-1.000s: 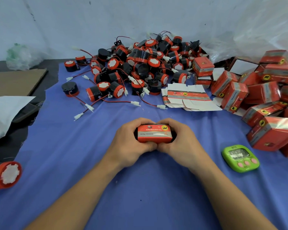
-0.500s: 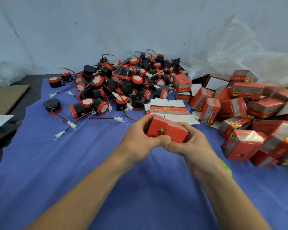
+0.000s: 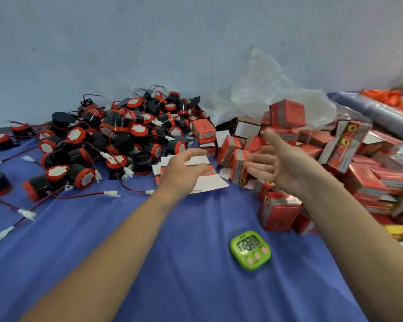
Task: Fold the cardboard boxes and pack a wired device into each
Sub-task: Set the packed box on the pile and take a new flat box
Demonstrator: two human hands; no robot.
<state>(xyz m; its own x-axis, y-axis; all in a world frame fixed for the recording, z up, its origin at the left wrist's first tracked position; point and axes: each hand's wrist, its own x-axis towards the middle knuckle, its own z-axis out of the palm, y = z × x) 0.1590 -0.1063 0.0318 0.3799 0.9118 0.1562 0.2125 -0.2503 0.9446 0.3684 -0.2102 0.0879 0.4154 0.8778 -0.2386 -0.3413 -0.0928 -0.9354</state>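
2 unclenched hands (image 3: 184,169) (image 3: 282,168) below red box (image 3: 286,113)

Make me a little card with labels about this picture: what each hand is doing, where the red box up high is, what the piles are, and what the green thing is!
Left hand: open, reaching over the flat unfolded boxes
Right hand: open, fingers spread, holding nothing
High red box: looks airborne above the pile of folded red boxes, touching neither hand
Left pile: black-and-red wired devices
Green thing: a timer on the blue cloth
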